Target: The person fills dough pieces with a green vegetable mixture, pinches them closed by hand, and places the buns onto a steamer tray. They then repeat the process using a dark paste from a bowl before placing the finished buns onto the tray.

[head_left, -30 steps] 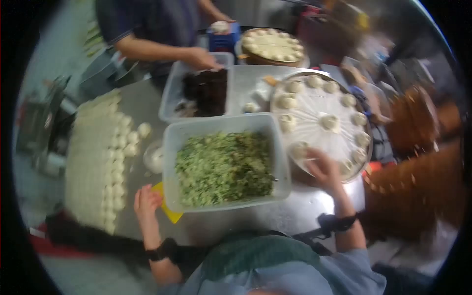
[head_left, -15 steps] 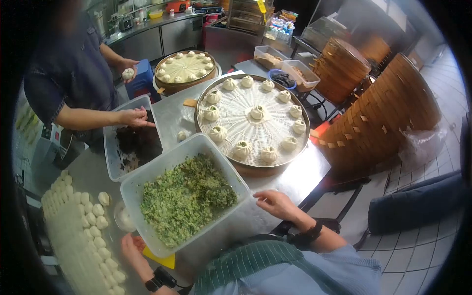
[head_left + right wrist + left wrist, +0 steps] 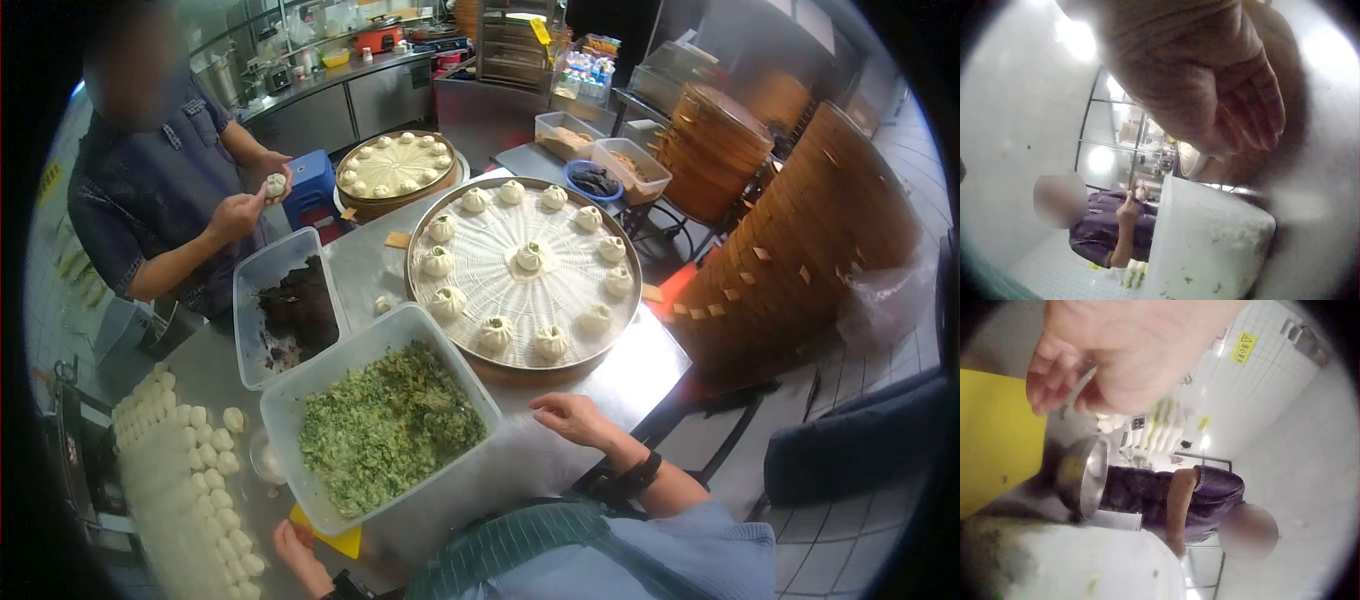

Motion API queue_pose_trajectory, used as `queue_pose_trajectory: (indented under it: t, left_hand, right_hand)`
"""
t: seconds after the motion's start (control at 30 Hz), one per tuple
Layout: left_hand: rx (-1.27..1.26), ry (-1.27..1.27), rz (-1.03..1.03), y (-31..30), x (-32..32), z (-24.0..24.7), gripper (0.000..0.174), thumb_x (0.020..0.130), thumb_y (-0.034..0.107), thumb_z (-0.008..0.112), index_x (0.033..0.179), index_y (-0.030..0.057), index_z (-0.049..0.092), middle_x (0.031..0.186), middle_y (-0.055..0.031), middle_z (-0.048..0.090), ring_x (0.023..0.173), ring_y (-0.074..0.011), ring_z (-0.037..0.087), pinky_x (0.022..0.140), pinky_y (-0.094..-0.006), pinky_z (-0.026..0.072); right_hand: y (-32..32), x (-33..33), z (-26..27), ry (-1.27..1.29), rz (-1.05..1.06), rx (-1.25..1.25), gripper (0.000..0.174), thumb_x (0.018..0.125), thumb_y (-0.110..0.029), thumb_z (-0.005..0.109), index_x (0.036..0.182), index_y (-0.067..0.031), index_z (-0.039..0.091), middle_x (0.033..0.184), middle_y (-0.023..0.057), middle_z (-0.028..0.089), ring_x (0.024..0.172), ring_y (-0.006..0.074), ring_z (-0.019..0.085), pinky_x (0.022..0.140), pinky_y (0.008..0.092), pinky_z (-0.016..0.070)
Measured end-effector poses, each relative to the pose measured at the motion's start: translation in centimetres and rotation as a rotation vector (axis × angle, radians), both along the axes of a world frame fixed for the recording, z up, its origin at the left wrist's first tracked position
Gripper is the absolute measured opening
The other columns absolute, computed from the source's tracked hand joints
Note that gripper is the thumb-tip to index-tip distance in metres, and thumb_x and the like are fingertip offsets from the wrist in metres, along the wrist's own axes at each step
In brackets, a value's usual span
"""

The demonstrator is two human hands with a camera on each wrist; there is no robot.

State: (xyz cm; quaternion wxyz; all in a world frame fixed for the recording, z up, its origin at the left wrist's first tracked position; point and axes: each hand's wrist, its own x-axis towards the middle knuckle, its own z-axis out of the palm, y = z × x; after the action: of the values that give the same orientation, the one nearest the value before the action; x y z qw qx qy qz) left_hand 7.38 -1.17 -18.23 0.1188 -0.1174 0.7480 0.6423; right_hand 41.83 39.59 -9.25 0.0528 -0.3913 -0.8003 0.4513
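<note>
My left hand (image 3: 300, 555) holds nothing, its fingers loosely bent beside a yellow sheet (image 3: 345, 538) at the front corner of a plastic tub. That tub (image 3: 473, 440) contains chopped green filling (image 3: 385, 440). To its right, over the metal table, my right hand (image 3: 572, 418) is empty with relaxed fingers; the right wrist view shows the palm near the tub's wall. Beyond lies a round steamer tray (image 3: 480, 250) with pleated buns around its rim and one bun (image 3: 530, 257) in the middle. Dough pieces (image 3: 222, 440) lie in rows at the left.
Across the table another person (image 3: 165, 200) holds a bun (image 3: 276, 185) over a tub (image 3: 245, 300) of dark filling. A second steamer (image 3: 395, 165) of buns stands at the back. Tall bamboo steamer stacks (image 3: 800, 260) rise at the right. A small bowl (image 3: 266, 458) sits by the green filling.
My right hand has left a bun on the tray and drawn back toward the table's front edge. The head view has turned right. The other person's hand has moved from the dark filling to the bun.
</note>
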Motion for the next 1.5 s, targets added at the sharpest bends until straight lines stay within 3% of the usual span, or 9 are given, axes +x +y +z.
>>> queue_pose_trajectory:
  t: [0.2,0.53,0.6,0.67,0.83,1.03,1.13,1.43,1.5]
  left_hand:
    - [-0.006,-0.044,0.051,0.5,3.0,1.7,0.025,0.092,0.027,0.053,0.111,0.0115,0.052,0.089,-0.0026,0.059,0.076,-0.0148,0.058,0.067,-0.0307,0.0478]
    - [-0.168,0.149,-0.040,5.5,4.6,6.8,0.026,0.091,0.022,0.054,0.113,0.0075,0.052,0.095,-0.0055,0.063,0.081,-0.0157,0.062,0.064,-0.0271,0.0482]
    - [0.033,0.237,0.125,6.6,4.6,5.5,0.021,0.090,0.016,0.055,0.108,0.0039,0.057,0.093,-0.0054,0.064,0.081,-0.0168,0.062,0.067,-0.0278,0.0499]
    - [-0.159,0.287,0.111,6.3,4.3,4.5,0.016,0.088,0.012,0.058,0.097,0.0019,0.065,0.087,-0.0046,0.065,0.077,-0.0146,0.061,0.069,-0.0279,0.0502]
    - [-0.184,0.206,0.209,3.5,4.1,2.5,0.016,0.089,0.017,0.059,0.092,0.0030,0.065,0.079,-0.0003,0.062,0.072,-0.0095,0.055,0.063,-0.0246,0.0441]
    - [-0.654,0.225,0.276,-0.2,0.8,1.2,0.019,0.085,0.018,0.058,0.094,0.0026,0.064,0.085,-0.0146,0.066,0.082,-0.0275,0.064,0.074,-0.0349,0.0485]
    - [-0.659,0.220,0.254,-1.4,-2.0,-0.5,0.020,0.084,0.018,0.058,0.095,0.0023,0.064,0.088,-0.0174,0.066,0.087,-0.0332,0.063,0.077,-0.0389,0.0483]
    - [-0.722,0.424,0.686,-9.6,-5.7,-2.9,0.029,0.084,0.026,0.058,0.099,0.0017,0.062,0.098,-0.0209,0.064,0.093,-0.0370,0.061,0.082,-0.0418,0.0466]
    - [-0.834,0.286,0.678,-12.4,-6.3,-4.4,0.031,0.084,0.027,0.059,0.099,0.0006,0.062,0.098,-0.0217,0.064,0.094,-0.0377,0.060,0.082,-0.0432,0.0461]
  right_hand:
    - [6.6,2.3,2.1,0.279,-0.184,-0.203,0.031,0.089,-0.023,0.059,0.111,-0.0009,0.064,0.088,0.0073,0.067,0.081,0.0122,0.062,0.075,0.0273,0.0500]
    - [18.7,7.2,4.8,0.592,-0.410,-0.052,0.026,0.091,-0.016,0.057,0.107,0.0026,0.064,0.087,0.0062,0.065,0.076,0.0108,0.061,0.070,0.0241,0.0498]
    - [19.6,7.7,5.6,0.545,-0.421,-0.034,0.027,0.091,-0.018,0.058,0.108,0.0025,0.063,0.088,0.0061,0.065,0.075,0.0116,0.060,0.071,0.0246,0.0489]
    - [20.2,7.6,5.7,0.625,-0.416,-0.134,0.030,0.092,-0.022,0.058,0.112,0.0016,0.062,0.092,0.0051,0.064,0.079,0.0109,0.060,0.072,0.0243,0.0475]
    - [19.6,5.8,4.8,0.598,-0.348,-0.204,0.027,0.092,-0.018,0.060,0.111,0.0010,0.061,0.081,0.0008,0.058,0.071,0.0074,0.052,0.064,0.0197,0.0409]
    - [14.7,0.2,7.6,0.486,-0.229,-0.133,0.024,0.094,-0.018,0.057,0.110,-0.0011,0.063,0.079,0.0022,0.060,0.068,0.0072,0.052,0.063,0.0202,0.0423]
    - [9.1,-3.6,10.7,0.423,-0.150,-0.045,0.025,0.093,-0.019,0.057,0.110,-0.0010,0.063,0.079,0.0031,0.061,0.069,0.0081,0.054,0.065,0.0214,0.0432]
    - [-1.5,-10.7,14.3,0.248,0.032,0.075,0.028,0.090,-0.019,0.059,0.108,0.0022,0.063,0.081,0.0072,0.062,0.073,0.0129,0.056,0.070,0.0257,0.0450]
    - [-3.1,-12.6,14.4,0.231,-0.016,0.062,0.028,0.089,-0.018,0.060,0.107,0.0029,0.063,0.082,0.0075,0.062,0.074,0.0131,0.057,0.069,0.0253,0.0455]
